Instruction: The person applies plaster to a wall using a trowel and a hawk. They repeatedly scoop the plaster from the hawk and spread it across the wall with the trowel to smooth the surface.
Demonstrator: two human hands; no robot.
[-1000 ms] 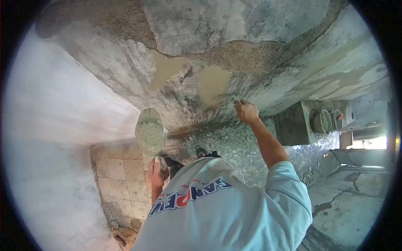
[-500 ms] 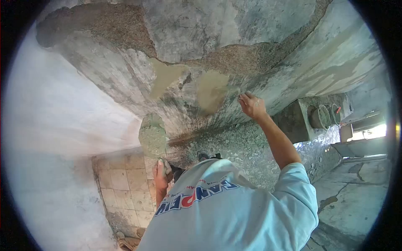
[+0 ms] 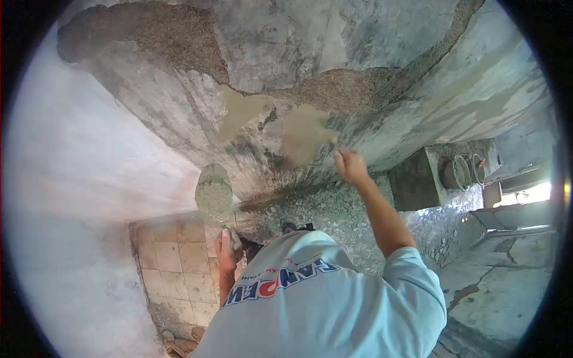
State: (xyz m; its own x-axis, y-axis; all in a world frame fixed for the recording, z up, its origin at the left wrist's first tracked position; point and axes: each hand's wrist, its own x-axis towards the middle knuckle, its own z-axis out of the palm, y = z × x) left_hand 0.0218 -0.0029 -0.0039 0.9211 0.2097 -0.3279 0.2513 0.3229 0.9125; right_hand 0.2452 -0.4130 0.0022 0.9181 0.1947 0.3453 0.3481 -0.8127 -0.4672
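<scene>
"While both hands are working well apart, what is the left hand gripping?"

"It is clamping the near end of a flat oval carrier, its thumb lying along the narrow neck. Wet, grey-green mortar is covering the broad face, which is showing in front of the wall's foot."

"And the right hand?"

"Its fingers are bunching together just beside a smooth tan patch on the mottled grey wall. Motion is blurring them, so I'm not able to tell what they are closing on."

"What could be going wrong from here?"

"If the left wrist is tipping while the eyes are following the right hand, the mortar could be sliding off onto the rubble-strewn floor. I can't tell how level the carrier is sitting."

"Anything at the wall?"

"Uneven pressure could be dragging ridges through the patch, I'd judge, or loose grit could be keeping its thin edge from bonding. The dark shoe is resting near crumbled pieces too, so a shifting foot could be jolting both arms."
</scene>
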